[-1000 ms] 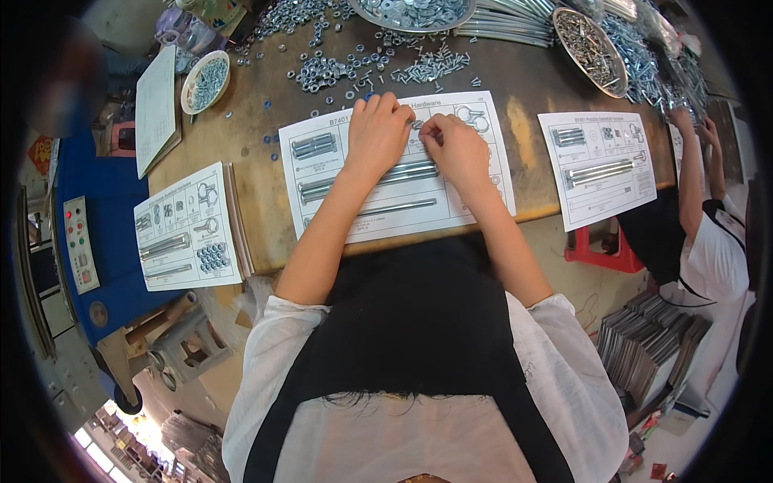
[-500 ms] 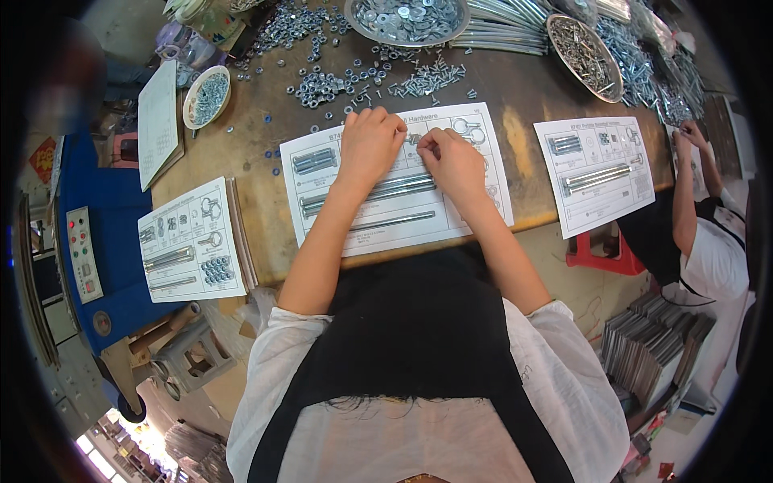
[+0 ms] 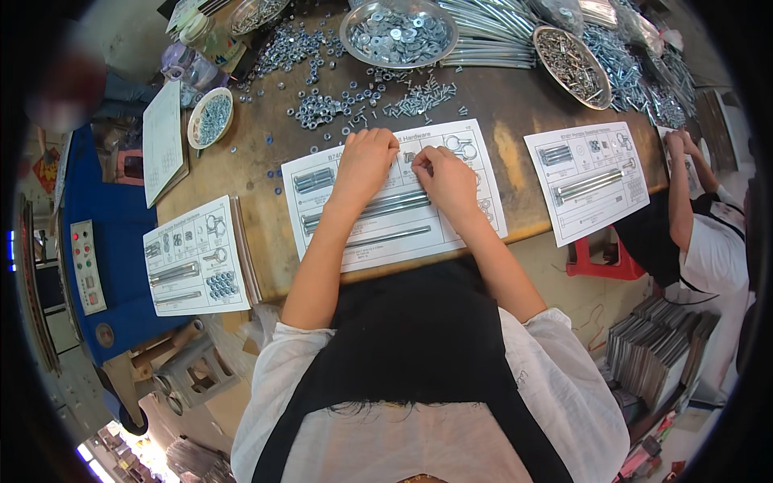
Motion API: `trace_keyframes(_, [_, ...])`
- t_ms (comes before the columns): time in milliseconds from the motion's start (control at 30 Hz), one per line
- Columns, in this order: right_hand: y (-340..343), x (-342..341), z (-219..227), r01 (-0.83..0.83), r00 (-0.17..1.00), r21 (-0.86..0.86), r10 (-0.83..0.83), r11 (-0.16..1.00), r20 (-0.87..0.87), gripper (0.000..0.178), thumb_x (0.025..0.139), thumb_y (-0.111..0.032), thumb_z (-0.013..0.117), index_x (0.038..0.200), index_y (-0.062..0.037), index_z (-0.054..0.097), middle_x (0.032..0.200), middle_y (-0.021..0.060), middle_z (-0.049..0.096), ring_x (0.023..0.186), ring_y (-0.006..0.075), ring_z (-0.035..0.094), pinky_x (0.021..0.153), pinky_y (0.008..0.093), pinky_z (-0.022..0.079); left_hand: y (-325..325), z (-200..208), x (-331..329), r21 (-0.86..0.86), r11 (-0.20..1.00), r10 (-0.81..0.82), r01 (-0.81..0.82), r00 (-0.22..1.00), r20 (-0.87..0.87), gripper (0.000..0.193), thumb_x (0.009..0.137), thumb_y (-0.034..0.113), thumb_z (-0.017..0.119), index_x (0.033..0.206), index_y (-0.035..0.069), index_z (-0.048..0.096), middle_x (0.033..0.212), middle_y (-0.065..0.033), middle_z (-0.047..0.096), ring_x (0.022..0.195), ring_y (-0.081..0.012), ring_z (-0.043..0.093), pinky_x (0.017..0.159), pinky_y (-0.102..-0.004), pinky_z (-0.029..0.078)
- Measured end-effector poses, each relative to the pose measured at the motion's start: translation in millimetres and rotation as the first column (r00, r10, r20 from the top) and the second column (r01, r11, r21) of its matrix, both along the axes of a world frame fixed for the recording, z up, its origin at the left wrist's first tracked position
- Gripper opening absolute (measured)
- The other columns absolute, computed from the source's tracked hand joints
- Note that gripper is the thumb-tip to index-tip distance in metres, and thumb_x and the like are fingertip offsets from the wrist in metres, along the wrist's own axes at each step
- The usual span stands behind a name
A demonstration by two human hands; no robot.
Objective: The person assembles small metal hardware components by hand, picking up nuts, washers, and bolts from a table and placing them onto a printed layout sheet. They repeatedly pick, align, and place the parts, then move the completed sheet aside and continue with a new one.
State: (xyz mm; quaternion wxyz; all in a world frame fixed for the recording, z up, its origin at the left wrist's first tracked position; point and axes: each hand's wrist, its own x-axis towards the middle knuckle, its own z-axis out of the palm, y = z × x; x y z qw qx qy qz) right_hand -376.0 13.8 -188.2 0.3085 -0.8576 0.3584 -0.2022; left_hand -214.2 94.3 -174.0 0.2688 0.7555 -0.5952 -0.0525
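Observation:
A white hardware sheet (image 3: pixel 475 211) with pictures of bolts, rods and rings lies in front of me at the table edge. My left hand (image 3: pixel 367 167) rests over its upper middle, fingers curled down and closed; their grip is hidden under the knuckles. To its right, my right hand (image 3: pixel 448 183) pinches thumb and fingers together above the sheet. Whatever is in that pinch is too small to make out. Just beyond the left fingertips lie loose nuts (image 3: pixel 320 107) and a pile of small screws (image 3: pixel 423 98).
Metal bowls of washers (image 3: pixel 444 58) and screws (image 3: pixel 597 98), long rods (image 3: pixel 491 58) and a small bowl of screws (image 3: pixel 229 129) stand farther back. Other sheets lie left (image 3: pixel 201 299) and right (image 3: pixel 592 221). At the far right a co-worker's arms (image 3: pixel 681 197) reach to the table.
The whole view has shifted slightly. Both hands stay over the same part of the sheet, fingers still closed, with the right pinch having moved only a little.

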Motion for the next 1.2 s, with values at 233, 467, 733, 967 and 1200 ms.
trace_keyframes(233, [0.3,-5.0,3.1,0.007,0.999,-0.015,-0.008,1.000,-0.041,0.008,0.084,-0.016,0.073,0.089,-0.0115,0.069,0.085,0.0037,0.068,0.075,0.0241,0.068,0.064,0.0384,0.052,-1.7,-9.4,-13.3,0.073,0.984,-0.169,0.162,0.981,0.100,0.004,0.082,0.005,0.066,0.086,0.004,0.066,0.091,-0.0120,0.065,0.094,-0.0307,0.059,0.089,-0.0414,0.047])
trace_keyframes(467, [-1.7,-8.3,-2.5,0.004,0.999,-0.036,-0.005,0.999,-0.051,0.007,0.085,-0.017,0.072,0.089,-0.0121,0.069,0.086,0.0051,0.068,0.077,0.0277,0.069,0.063,0.0420,0.053,-12.0,-12.7,-28.1,0.024,0.988,-0.155,0.154,0.966,0.206,0.009,0.081,0.004,0.065,0.089,0.004,0.067,0.091,-0.0104,0.064,0.095,-0.0301,0.059,0.090,-0.0407,0.047])
trace_keyframes(733, [-2.9,-2.5,-0.8,-0.004,1.000,-0.033,0.003,0.999,-0.015,0.008,0.084,-0.018,0.072,0.087,-0.0119,0.070,0.085,0.0058,0.068,0.076,0.0279,0.069,0.063,0.0411,0.054,-2.1,-11.0,-15.4,-0.061,0.991,0.123,-0.118,0.989,0.079,0.010,0.085,0.017,0.071,0.086,0.007,0.072,0.086,-0.0089,0.063,0.088,-0.0297,0.059,0.082,-0.0411,0.046])
trace_keyframes(967, [-5.2,3.1,-1.8,-0.006,1.000,-0.032,0.006,0.999,-0.024,0.008,0.084,-0.019,0.073,0.088,-0.0117,0.071,0.086,0.0065,0.069,0.077,0.0285,0.069,0.064,0.0412,0.054,-7.8,-8.5,-20.9,0.093,0.986,0.129,-0.137,0.988,0.089,0.011,0.082,0.021,0.073,0.083,0.010,0.075,0.090,-0.0079,0.063,0.092,-0.0274,0.059,0.084,-0.0411,0.044])
trace_keyframes(1200, [-5.1,1.1,0.6,0.008,0.998,-0.038,-0.011,0.999,-0.064,0.008,0.084,-0.018,0.073,0.088,-0.0116,0.070,0.087,0.0070,0.070,0.077,0.0296,0.069,0.065,0.0416,0.055,-12.8,-10.6,-20.7,0.109,0.989,0.088,-0.095,0.994,0.065,0.009,0.084,0.020,0.072,0.087,0.011,0.075,0.090,-0.0063,0.063,0.093,-0.0256,0.060,0.082,-0.0398,0.043])
